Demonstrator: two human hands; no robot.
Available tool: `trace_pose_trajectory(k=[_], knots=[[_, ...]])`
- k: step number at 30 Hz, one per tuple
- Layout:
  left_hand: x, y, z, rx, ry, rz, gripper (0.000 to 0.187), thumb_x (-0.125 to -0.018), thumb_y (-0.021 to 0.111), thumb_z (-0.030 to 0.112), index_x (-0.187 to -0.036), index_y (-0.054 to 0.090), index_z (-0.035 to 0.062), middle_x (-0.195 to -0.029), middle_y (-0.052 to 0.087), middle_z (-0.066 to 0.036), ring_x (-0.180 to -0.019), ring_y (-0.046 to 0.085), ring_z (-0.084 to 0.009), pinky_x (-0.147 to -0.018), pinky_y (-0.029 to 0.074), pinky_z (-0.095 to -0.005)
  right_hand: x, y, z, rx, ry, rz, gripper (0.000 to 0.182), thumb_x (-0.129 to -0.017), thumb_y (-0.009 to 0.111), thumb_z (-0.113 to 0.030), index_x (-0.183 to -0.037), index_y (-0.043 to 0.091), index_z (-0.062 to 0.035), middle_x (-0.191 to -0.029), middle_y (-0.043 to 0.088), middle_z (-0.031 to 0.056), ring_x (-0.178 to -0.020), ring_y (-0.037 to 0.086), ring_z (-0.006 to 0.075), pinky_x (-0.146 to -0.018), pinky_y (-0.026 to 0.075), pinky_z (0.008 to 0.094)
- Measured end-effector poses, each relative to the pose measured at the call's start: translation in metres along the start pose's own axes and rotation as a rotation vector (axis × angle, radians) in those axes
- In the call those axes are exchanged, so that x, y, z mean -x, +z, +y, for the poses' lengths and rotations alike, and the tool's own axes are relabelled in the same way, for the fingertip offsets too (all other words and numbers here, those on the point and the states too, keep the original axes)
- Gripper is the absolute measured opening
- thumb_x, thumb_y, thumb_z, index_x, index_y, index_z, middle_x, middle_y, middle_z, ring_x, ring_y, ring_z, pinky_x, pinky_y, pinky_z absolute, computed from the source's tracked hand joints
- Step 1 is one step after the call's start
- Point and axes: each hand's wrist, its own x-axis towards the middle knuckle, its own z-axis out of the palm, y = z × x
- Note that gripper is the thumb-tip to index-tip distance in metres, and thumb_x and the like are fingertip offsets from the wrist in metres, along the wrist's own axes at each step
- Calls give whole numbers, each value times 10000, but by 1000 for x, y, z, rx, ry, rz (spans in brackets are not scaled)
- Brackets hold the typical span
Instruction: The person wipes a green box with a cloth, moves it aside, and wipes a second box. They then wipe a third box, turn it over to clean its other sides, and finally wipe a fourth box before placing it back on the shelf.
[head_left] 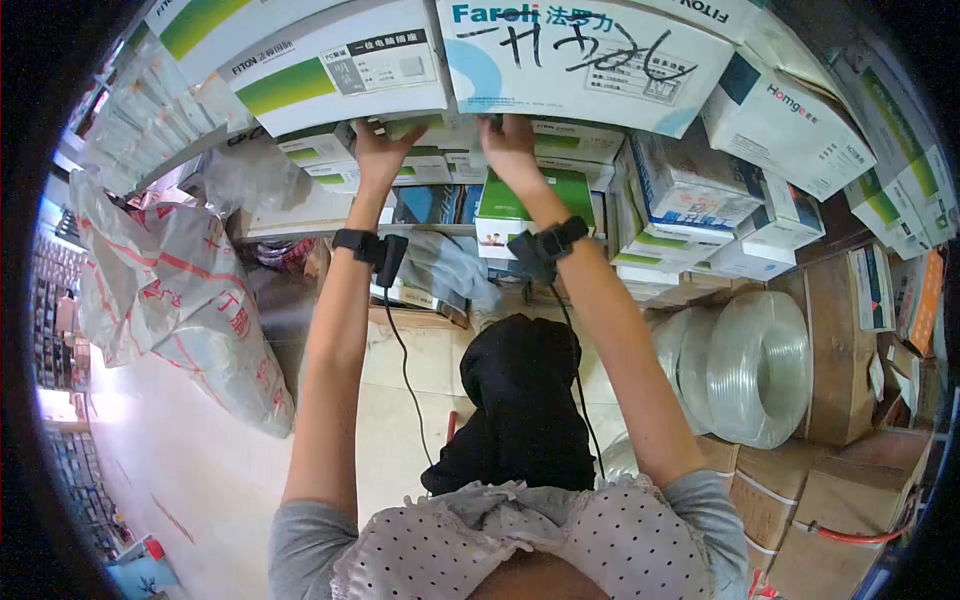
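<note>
Both my arms reach up to the stacked shelf boxes. My left hand (380, 152) is at the lower edge of a white and green FITON box (340, 75), its thumb spread away from the fingers. My right hand (508, 145) is at the bottom edge of a white Faroli box (590, 70) with black handwriting. The box edge partly hides its fingers, and whether they grip it cannot be made out. Smaller white and green boxes (575, 142) lie behind and below my hands. A green box (535, 200) sits under my right wrist.
A large plastic sack (190, 300) stands at the left. Coils of clear tubing (757, 370) and brown cartons (830, 510) are at the right. More boxes, including a Homge box (790, 120), fill the upper right. Black cables hang from both wrist straps.
</note>
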Motion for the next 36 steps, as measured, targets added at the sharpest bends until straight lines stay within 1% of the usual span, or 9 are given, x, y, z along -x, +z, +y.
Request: trace_pose_trajectory(k=[2, 6, 11, 17, 18, 21, 28, 30, 36], knots=[[18, -3, 35, 94, 23, 24, 617, -624, 794, 226, -1046, 481, -99, -993, 579, -192, -822, 602, -210, -693, 504, -305, 20, -20, -16, -98, 34, 54, 435, -750, 566, -175, -1122, 502, 43, -1066, 551, 256, -964, 543, 391, -822, 430, 407], [54, -21, 100, -182, -184, -92, 635, -606, 814, 265, -1033, 481, -67, -906, 595, -113, -784, 595, -177, -622, 477, -273, 59, -51, -31, -332, 151, 27, 521, -719, 546, -158, -1196, 450, 26, -1031, 549, 259, -940, 525, 406, -852, 412, 418], [111, -12, 117, -170, -55, 23, 549, -612, 812, 269, -962, 492, -8, -818, 566, -83, -693, 525, -135, -559, 439, -254, 101, -85, -31, -436, 145, 56, 500, -743, 515, -101, -1221, 436, 22, -1122, 505, 242, -1017, 499, 375, -881, 392, 389], [167, 5, 117, -63, -289, -94, 518, -648, 784, 267, -970, 486, -7, -835, 557, -95, -704, 495, -143, -598, 429, -265, 129, -123, -56, -68, 84, 75, 552, -756, 518, -73, -1288, 383, -15, -1103, 501, 230, -1022, 461, 353, -924, 331, 406], [168, 9, 119, -118, -149, -58, 518, -661, 770, 264, -994, 486, -12, -864, 559, -114, -688, 516, -166, -593, 441, -270, 133, -129, -54, -12, 92, 84, 560, -756, 519, -72, -1296, 377, -24, -1097, 502, 228, -1014, 460, 351, -922, 328, 410], [150, 23, 118, -135, -157, -167, 526, -663, 767, 256, -1016, 486, -16, -900, 567, -129, -701, 557, -192, -603, 462, -284, 155, -141, -23, -51, 259, -25, 548, -815, 518, -104, -1331, 342, -48, -1168, 480, 194, -1066, 476, 272, -908, 361, 334], [150, 35, 109, -121, -173, -217, 578, -662, 769, 269, -1051, 468, -36, -943, 530, -147, -754, 577, -201, -644, 479, -305, 151, -139, -16, 39, 101, 44, 601, -769, 525, -79, -1333, 323, -31, -1166, 455, 232, -1087, 423, 382, -926, 319, 419], [149, 40, 113, -173, -13, -151, 564, -658, 768, 273, -1018, 459, -34, -934, 487, -148, -838, 529, -252, -687, 455, -332, 147, -137, -16, 185, 9, 112, 560, -792, 499, -87, -1324, 338, -19, -1133, 465, 227, -1066, 434, 371, -930, 306, 421], [146, 41, 127, -271, 46, -256, 564, -622, 777, 294, -946, 450, -33, -1010, 456, -191, -961, 447, -345, -789, 408, -386, 112, -131, -16, 588, -322, 181, 468, -718, 508, -78, -1185, 494, -43, -1061, 516, 165, -1107, 441, 302, -911, 311, 424]])
